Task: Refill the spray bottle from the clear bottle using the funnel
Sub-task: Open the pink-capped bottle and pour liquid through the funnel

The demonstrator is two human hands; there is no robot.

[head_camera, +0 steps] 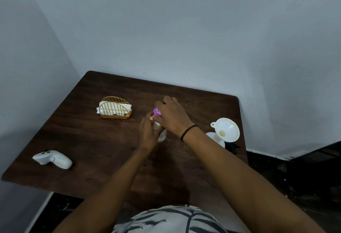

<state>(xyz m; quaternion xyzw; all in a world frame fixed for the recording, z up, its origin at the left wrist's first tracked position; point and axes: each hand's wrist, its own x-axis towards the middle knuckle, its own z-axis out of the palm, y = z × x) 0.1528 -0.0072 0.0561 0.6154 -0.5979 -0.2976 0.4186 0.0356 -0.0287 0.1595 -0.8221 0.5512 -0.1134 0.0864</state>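
Both hands clasp the clear bottle (162, 134) mid-tabletop (92, 140): left hand (147, 133) around its body, right hand (170, 116) over its purple-labelled top.

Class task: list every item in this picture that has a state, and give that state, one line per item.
Clear plastic bottle: upright, pink cap on.
White plastic funnel: seated in white spray bottle.
Gold wire napkin holder: holding napkins.
Left hand: gripping bottle.
Right hand: gripping cap.

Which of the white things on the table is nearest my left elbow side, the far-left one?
The white controller, lying alone near the table's front left edge. The white funnel stands far right; the napkins sit in the gold wire holder further back.
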